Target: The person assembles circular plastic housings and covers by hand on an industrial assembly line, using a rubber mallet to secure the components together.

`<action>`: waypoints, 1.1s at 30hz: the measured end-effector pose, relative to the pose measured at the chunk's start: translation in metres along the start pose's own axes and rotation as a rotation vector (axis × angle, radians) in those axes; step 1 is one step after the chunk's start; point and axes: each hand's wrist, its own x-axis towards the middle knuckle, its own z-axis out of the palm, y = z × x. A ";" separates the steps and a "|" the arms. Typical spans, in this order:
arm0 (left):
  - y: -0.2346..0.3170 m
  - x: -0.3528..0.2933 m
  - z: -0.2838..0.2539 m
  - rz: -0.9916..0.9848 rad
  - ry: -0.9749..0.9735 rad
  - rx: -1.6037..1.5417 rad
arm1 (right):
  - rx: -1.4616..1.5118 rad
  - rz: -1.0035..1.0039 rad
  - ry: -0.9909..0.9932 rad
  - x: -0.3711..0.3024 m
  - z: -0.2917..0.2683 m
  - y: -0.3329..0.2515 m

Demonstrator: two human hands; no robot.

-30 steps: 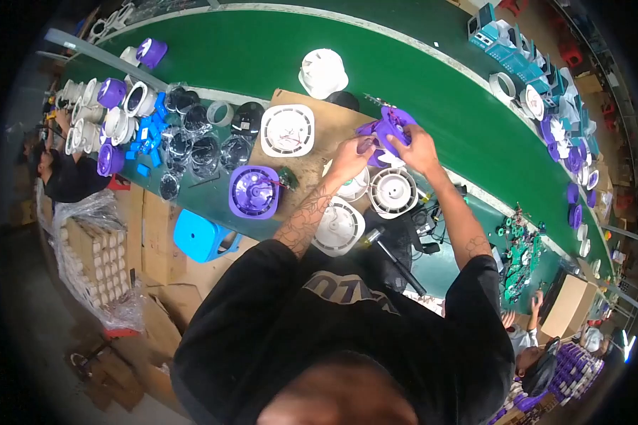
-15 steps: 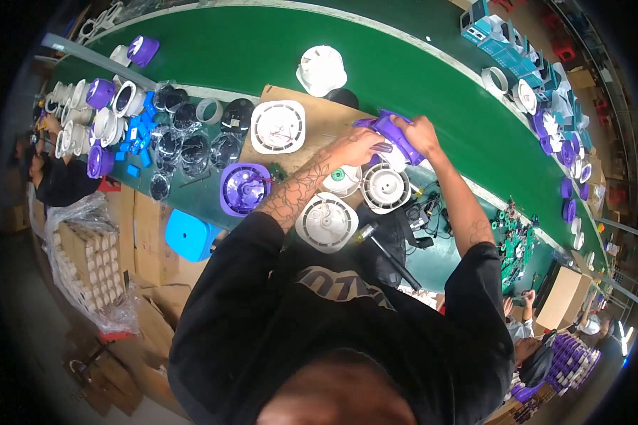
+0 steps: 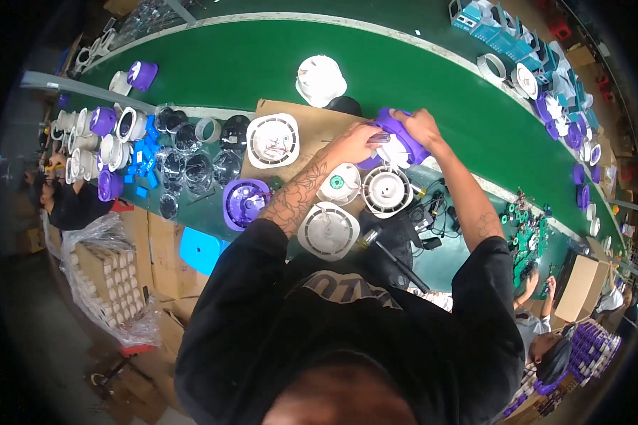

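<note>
A purple plastic housing [image 3: 412,145] with a white part [image 3: 393,151] at its near side is between my hands, over the right end of a brown cardboard sheet. My right hand [image 3: 421,127] grips its far right edge, thumb and fingers closed. From the left, my left hand [image 3: 358,144] closes on the housing's near left side; a small dark strip shows at its fingertips, its kind unclear. Just nearer lie a round white part with a green centre [image 3: 339,183], a white slotted housing [image 3: 387,191] and another white housing [image 3: 329,230].
The cardboard sheet [image 3: 259,168] carries a white housing with red wires [image 3: 273,140]. A purple housing [image 3: 246,204] lies left of my forearm. Bagged black domes [image 3: 197,167] and blue blocks [image 3: 144,161] are further left. Cables [image 3: 432,216] and green circuit boards [image 3: 524,234] lie right.
The purple housing has turned between my hands, showing a more rounded side at the back. The whole view has shifted slightly. Both hands stay on the housing.
</note>
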 end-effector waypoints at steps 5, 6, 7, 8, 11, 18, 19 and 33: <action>0.009 0.000 -0.011 -0.096 -0.205 -0.109 | -0.011 -0.095 0.024 0.000 0.005 0.001; 0.009 -0.003 -0.015 -0.199 -0.291 -0.152 | -0.019 -0.080 -0.030 0.001 0.006 -0.002; 0.004 -0.005 -0.017 -0.199 -0.294 -0.146 | -0.012 -0.081 -0.028 0.000 0.010 -0.004; -0.002 -0.007 -0.018 -0.256 -0.329 -0.216 | -0.013 -0.101 0.038 -0.001 0.016 -0.006; -0.035 -0.025 -0.020 -0.335 -0.210 -0.337 | -0.060 -0.151 0.079 0.006 0.025 -0.031; -0.079 -0.027 -0.005 -0.742 0.275 -0.259 | -0.198 -0.060 0.126 0.002 0.048 -0.067; -0.082 -0.027 -0.001 -0.986 0.169 -0.475 | -0.192 -0.069 0.170 -0.002 0.060 -0.068; -0.086 -0.009 0.023 -0.814 0.250 -0.520 | -0.418 -0.308 0.347 0.004 0.095 -0.026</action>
